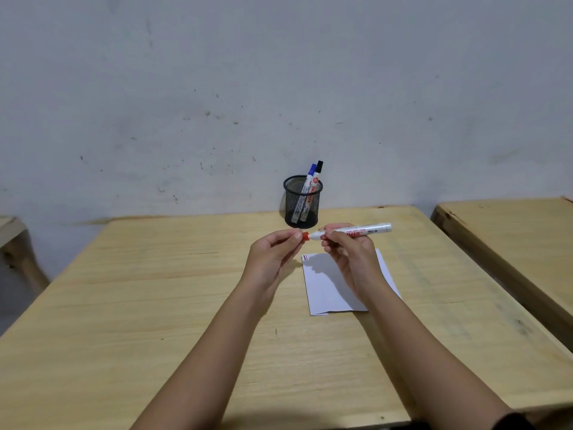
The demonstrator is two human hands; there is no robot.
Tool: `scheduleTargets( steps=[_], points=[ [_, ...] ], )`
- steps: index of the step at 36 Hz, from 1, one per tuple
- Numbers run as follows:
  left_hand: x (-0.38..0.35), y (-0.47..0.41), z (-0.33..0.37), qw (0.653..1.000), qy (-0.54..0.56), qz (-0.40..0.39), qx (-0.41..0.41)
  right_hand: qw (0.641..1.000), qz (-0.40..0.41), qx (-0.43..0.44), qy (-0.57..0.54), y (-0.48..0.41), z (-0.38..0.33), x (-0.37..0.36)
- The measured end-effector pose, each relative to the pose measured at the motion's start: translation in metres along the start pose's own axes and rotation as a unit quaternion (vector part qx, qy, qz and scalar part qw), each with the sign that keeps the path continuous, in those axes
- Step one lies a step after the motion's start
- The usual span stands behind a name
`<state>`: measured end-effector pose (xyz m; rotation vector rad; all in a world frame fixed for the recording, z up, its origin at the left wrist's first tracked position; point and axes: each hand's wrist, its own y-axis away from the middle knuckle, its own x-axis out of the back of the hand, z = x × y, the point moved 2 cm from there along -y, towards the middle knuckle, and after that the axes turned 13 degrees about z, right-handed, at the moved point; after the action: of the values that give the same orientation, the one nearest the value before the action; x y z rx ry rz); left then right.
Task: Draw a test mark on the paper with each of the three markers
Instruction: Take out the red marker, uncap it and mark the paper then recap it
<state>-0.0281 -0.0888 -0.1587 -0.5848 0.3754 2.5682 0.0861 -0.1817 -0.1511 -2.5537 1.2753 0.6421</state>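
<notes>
While the right hand [344, 243] grips the red marker [353, 231] lying crosswise, the left hand [273, 252] pinches its cap [305, 236] at the leftward end.

Marks on paper [325, 283] — too small.

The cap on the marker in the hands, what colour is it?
Red cap; head view.

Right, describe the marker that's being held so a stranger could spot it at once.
Start at the wooden table and find the white paper near its middle. Just above the paper, both hands hold a marker lying level: the right hand grips its white barrel, the left hand pinches its red cap. Unlike the blue-capped marker and black-capped marker standing in the black mesh cup, it is red-capped.
</notes>
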Motion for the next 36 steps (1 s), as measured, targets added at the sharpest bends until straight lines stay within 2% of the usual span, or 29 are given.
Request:
scheduleTargets(
  steps=[14,20,27,33,36],
  points=[
    [0.000,0.002,0.008,0.992,-0.099,0.000,-0.084,0.999,-0.028,0.001,-0.018,0.002,0.003,-0.003],
    [0.000,0.002,0.011,0.991,-0.092,-0.003,-0.093,0.999,-0.023,0.017,-0.027,0.003,0.009,-0.010],
    [0.017,0.000,0.010,0.998,-0.053,-0.001,-0.042,0.996,-0.083,-0.001,0.041,0.006,0.004,-0.010],
    [0.025,-0.008,0.029,0.997,-0.045,0.029,-0.059,1.000,-0.015,-0.004,-0.012,-0.004,-0.008,0.000],
    [0.026,-0.012,0.039,0.994,-0.056,0.037,-0.081,0.996,-0.042,0.033,0.067,-0.009,-0.015,0.005]
  ],
)
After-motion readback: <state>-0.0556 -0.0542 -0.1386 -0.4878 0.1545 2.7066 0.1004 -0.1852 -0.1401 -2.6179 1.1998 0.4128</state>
